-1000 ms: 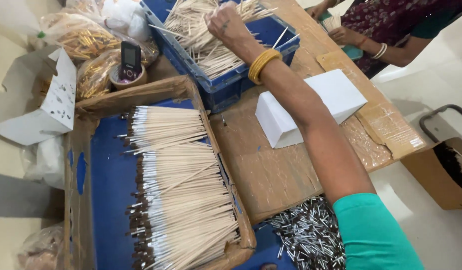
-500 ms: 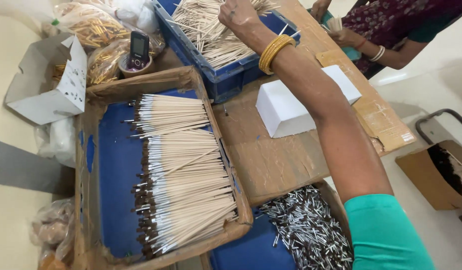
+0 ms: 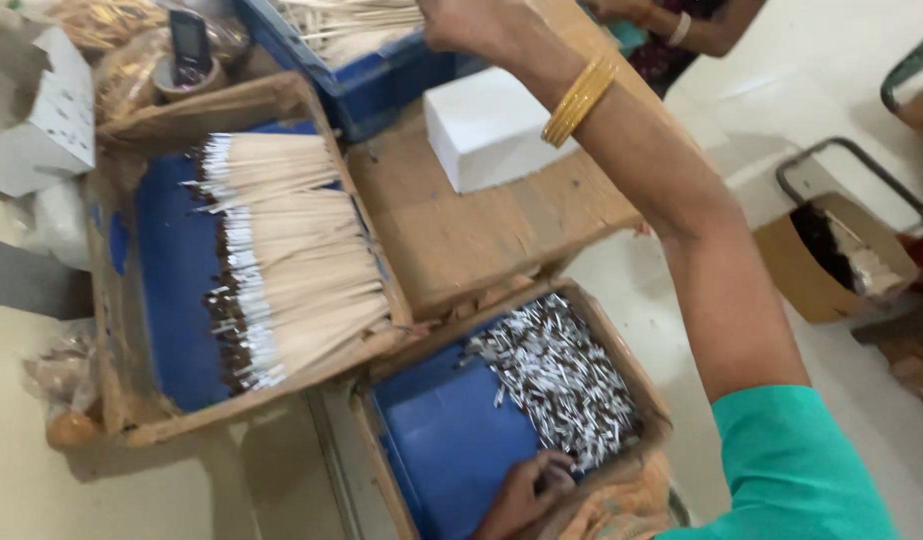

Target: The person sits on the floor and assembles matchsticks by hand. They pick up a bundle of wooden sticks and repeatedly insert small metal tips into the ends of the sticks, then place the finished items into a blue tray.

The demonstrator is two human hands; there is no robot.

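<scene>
At the far left a torn white carton (image 3: 43, 120) lies open beside a cardboard tray lined in blue (image 3: 171, 280), which holds a spread of pale sticks with dark tips (image 3: 281, 260). Behind it a small phone (image 3: 189, 42) stands upright in a round holder. Below the wooden table (image 3: 461, 230), my left hand (image 3: 526, 492) sits curled in the lower blue-lined tray (image 3: 451, 440), fingertips touching the near edge of the heap of little silver-and-black pieces (image 3: 561, 375); whether it pinches any I cannot tell. A white box (image 3: 486, 125) rests on the table. My right hand (image 3: 471, 22), gold bangles (image 3: 579, 98) on the forearm, is closed on sticks in the blue crate (image 3: 381, 75) at the top.
</scene>
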